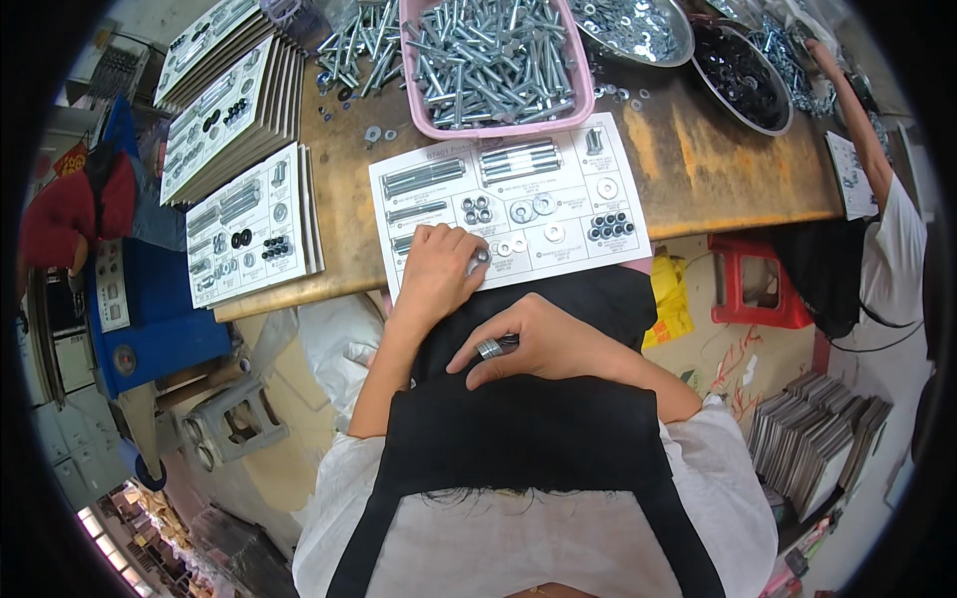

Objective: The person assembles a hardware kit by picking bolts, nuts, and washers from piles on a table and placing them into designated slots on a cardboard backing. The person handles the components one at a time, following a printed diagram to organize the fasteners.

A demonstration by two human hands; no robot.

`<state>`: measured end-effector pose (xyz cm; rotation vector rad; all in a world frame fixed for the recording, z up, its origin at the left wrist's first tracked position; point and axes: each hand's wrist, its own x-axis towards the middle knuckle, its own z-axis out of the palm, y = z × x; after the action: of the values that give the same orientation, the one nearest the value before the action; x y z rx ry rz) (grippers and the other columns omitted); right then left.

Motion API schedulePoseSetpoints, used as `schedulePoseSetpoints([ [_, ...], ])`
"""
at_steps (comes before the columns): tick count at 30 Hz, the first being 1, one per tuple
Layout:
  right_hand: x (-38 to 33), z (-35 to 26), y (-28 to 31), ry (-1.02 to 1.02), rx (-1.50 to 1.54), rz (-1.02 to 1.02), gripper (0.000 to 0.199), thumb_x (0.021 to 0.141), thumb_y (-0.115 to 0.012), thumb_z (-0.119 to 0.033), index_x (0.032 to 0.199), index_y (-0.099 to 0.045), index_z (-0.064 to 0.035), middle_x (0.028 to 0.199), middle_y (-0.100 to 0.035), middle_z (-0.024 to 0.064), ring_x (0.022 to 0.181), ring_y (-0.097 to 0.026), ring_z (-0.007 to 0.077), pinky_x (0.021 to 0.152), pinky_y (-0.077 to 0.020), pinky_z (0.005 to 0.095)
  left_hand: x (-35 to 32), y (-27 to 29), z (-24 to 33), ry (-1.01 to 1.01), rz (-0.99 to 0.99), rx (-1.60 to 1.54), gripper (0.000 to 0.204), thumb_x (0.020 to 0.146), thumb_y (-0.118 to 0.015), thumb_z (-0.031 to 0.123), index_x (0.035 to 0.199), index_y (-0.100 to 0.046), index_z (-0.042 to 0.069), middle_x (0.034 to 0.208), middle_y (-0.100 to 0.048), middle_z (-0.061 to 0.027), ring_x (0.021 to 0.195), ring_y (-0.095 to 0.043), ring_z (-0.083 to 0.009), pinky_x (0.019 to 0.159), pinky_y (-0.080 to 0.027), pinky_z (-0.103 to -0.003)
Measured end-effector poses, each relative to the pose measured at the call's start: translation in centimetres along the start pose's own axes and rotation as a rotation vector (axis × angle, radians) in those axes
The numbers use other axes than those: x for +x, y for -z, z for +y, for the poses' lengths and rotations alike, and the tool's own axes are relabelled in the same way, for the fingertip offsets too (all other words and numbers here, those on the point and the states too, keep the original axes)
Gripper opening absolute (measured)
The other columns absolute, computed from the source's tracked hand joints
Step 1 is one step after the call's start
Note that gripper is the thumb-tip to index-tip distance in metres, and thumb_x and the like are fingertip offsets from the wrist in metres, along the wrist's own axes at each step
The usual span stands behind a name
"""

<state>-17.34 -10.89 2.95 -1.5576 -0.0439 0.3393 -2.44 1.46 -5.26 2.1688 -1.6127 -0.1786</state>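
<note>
A white printed card (pixel 558 214) lies at the near edge of the wooden table (pixel 698 159), with bolts, washers and nuts laid on its marked boxes. My left hand (pixel 439 274) rests on the card's lower left part, fingers curled over a small silver nut (pixel 480 259). My right hand (pixel 538 344) hovers over my black apron below the table edge and pinches a short stack of silver nuts or washers (pixel 490 348) between thumb and fingers.
A pink tray (pixel 588 110) full of long bolts stands behind the card. Two metal bowls (pixel 678 45) of washers sit at the back right. Stacks of filled cards (pixel 249 229) lie at the left. Another person's arm (pixel 857 120) reaches in at the right. A red stool (pixel 758 289) stands below.
</note>
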Motion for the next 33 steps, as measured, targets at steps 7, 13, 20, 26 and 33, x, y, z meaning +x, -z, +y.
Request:
schedulePoseSetpoints([
  [7,0.1,0.1,0.2,0.002,-0.013,0.032,0.023,0.079,-0.077,-0.026,0.099,-0.076,-0.0133,0.076,-0.07,0.0006,0.059,-0.049,0.0063,0.058,-0.0396,0.022,0.5,-1.3,-0.1,-0.039,-0.015,0.123,0.023,0.075,-0.07,0.014,0.096,-0.064,0.006,0.088,-0.06,-0.0079,0.088,-0.054,-0.0261,0.086,-0.04,-0.037],
  [13,0.2,0.3,0.1,0.012,0.014,0.057,0.023,0.079,-0.077,-0.023,0.099,-0.076,-0.0119,0.08,-0.072,0.0007,0.062,-0.051,0.0066,0.061,-0.0414,0.022,0.5,-1.0,0.0,-0.01,-0.013,0.098,0.025,0.076,-0.072,0.015,0.098,-0.065,0.005,0.088,-0.061,-0.0089,0.088,-0.056,-0.0261,0.085,-0.041,-0.037],
  [20,-0.2,-0.3,1.1,0.109,-0.037,0.327,0.023,0.078,-0.079,-0.019,0.097,-0.075,-0.0082,0.085,-0.072,0.0046,0.07,-0.06,0.0103,0.068,-0.0474,0.0235,-1.0,6.2,0.0,-0.051,0.275,-0.805,0.021,0.069,-0.078,0.014,0.088,-0.074,0.007,0.09,-0.068,-0.0052,0.082,-0.061,-0.0231,0.075,-0.045,-0.033],
  [26,0.3,-0.7,0.9,0.144,-0.002,0.372,0.026,0.077,-0.08,-0.015,0.099,-0.072,-0.0021,0.085,-0.071,0.0081,0.075,-0.059,0.0078,0.069,-0.0488,0.0256,-0.9,7.4,4.1,-0.322,0.51,-0.248,0.032,0.059,-0.083,0.02,0.088,-0.075,0.012,0.09,-0.067,0.0014,0.079,-0.06,-0.0182,0.074,-0.043,-0.032],
  [33,0.4,0.1,0.8,0.112,0.048,0.342,0.028,0.077,-0.08,-0.014,0.101,-0.071,-0.0015,0.084,-0.071,0.0071,0.072,-0.056,0.0066,0.067,-0.0477,0.0253,-1.5,5.9,4.2,-0.279,0.597,-0.338,0.038,0.056,-0.085,0.019,0.091,-0.073,0.011,0.087,-0.066,0.0014,0.078,-0.06,-0.017,0.073,-0.043,-0.03],
])
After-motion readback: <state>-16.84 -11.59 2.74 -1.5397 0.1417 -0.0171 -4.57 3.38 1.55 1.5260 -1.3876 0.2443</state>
